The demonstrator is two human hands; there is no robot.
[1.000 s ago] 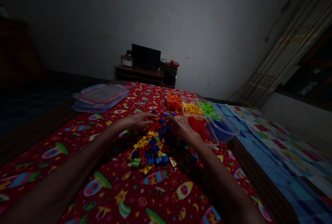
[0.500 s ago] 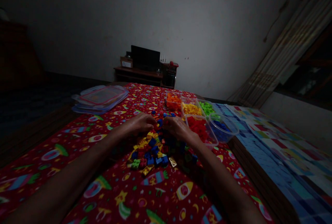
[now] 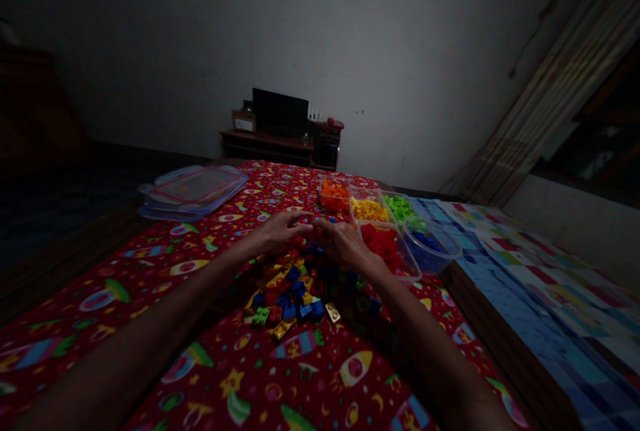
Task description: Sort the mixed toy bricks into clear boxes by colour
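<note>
Shadow and the hands cover much of the far side of the mixed block pile (image 3: 294, 292), which lies on a red patterned cloth (image 3: 280, 388); blocks beneath the right wrist are barely readable. The left hand (image 3: 280, 231) and right hand (image 3: 346, 242) hover with fingertips close together over it; I cannot tell whether either pinches a block. Both forearms run out of frame. To the right, a clear box holds red blocks (image 3: 381, 246), beside a round tub (image 3: 454, 256) of blue blocks (image 3: 426, 242). Behind, containers hold orange blocks (image 3: 334, 194), yellow blocks (image 3: 370, 210) and green blocks (image 3: 399, 206).
</note>
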